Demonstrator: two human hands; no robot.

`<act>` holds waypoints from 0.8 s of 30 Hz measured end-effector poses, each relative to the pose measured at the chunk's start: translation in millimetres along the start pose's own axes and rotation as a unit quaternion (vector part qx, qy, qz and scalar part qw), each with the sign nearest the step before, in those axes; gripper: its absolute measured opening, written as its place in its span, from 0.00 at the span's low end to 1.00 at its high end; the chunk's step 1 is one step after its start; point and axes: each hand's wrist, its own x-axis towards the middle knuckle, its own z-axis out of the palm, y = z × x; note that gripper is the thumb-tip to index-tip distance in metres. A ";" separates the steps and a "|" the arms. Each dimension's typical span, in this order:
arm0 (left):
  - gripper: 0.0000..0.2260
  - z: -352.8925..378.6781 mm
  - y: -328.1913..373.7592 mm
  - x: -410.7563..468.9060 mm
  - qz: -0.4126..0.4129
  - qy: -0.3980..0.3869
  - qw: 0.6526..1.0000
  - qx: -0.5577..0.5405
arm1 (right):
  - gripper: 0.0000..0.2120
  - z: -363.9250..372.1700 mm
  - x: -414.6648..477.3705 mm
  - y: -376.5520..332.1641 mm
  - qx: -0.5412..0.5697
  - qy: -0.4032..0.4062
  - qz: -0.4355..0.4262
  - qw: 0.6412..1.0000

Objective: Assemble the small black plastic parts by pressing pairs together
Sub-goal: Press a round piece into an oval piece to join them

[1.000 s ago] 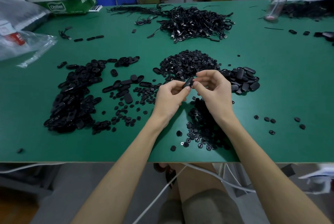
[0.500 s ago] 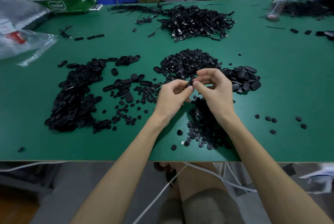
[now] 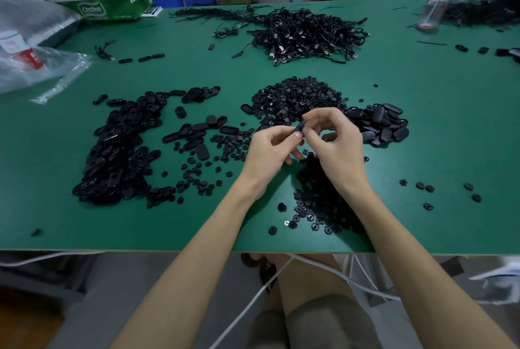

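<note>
To seat the pair cleanly, I'd line up the edges first, then squeeze straight through both halves with even pressure so neither skews. The left hand (image 3: 267, 151) and right hand (image 3: 334, 146) both pinch the small black part (image 3: 298, 128) at their fingertips, raised above the green table (image 3: 450, 137). It looks matt, rounded and largely hidden by the fingers. A heap of small pieces (image 3: 295, 96) lies at twelve o'clock from the hands, and oval shells (image 3: 118, 151) at nine.

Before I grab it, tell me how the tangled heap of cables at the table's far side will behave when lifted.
Likely floppy: the cable heap is thin cords in loose loops. Probably lifts as a clump, since strands cross and tangle. Stray ends trail over the table, so some may drag.
</note>
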 end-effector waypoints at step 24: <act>0.07 -0.3 -3.6 1.2 0.005 0.011 1.000 0.018 | 0.06 0.3 -0.2 3.3 -0.065 -0.014 0.007 0.998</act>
